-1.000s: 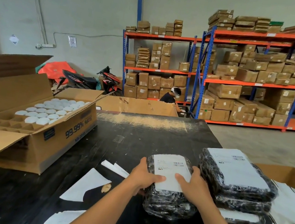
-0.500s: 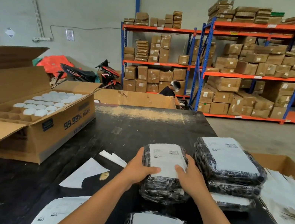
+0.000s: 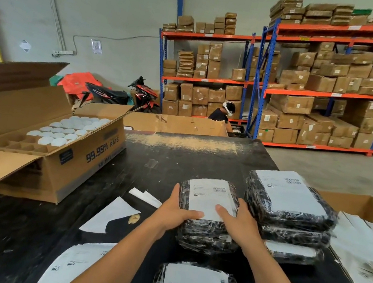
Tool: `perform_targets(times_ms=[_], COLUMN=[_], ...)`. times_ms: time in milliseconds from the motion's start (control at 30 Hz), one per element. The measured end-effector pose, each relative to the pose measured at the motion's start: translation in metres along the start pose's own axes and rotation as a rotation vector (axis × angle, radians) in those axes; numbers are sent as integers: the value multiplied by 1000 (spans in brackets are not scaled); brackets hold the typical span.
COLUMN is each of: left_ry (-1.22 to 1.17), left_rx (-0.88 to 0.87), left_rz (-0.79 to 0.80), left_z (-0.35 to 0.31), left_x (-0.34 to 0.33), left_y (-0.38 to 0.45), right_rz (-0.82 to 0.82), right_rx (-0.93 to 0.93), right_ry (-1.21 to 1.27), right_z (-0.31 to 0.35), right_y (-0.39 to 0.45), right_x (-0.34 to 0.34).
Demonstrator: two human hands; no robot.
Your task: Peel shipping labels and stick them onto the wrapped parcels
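Even, diffuse daylight fills the warehouse, brightest at the far left edge where an opening glows pink-white. The black worktop (image 3: pixel 202 158) carries a pale sheen along its far end, and the plastic wrap on the parcels (image 3: pixel 289 208) glints in small highlights. Shadows are soft and short. Wide-angle distortion bends the shelving racks (image 3: pixel 332 91) and wall lines near the edges; focus is sharp overall, slightly softer in the distance
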State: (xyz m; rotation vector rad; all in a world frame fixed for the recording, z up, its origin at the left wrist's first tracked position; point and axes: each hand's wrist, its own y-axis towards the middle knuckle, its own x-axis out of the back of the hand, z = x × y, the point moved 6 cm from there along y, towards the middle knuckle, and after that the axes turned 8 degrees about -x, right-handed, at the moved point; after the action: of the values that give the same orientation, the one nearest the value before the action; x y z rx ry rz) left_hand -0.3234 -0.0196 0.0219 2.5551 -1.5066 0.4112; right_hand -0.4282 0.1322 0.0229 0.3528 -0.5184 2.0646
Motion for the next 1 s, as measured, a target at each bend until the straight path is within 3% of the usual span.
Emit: perform_targets(times_ms=[233, 467, 800, 1000], left_ry=[1, 38, 83, 64], left_rx=[-8, -50, -111, -131], left_rz=[-67, -117, -41, 1], left_z=[-18, -27, -47, -32], left_x=[8, 4, -3, 0], left_y=[-7, -41, -113, -167], right_rz=[-101, -35, -38, -34], right_rx=[173, 201, 312, 253], right_ry=[-17, -22, 17, -16], right_z=[21, 11, 0, -17], right_y=[-11, -36, -128, -189], right_x=[12, 15, 32, 20])
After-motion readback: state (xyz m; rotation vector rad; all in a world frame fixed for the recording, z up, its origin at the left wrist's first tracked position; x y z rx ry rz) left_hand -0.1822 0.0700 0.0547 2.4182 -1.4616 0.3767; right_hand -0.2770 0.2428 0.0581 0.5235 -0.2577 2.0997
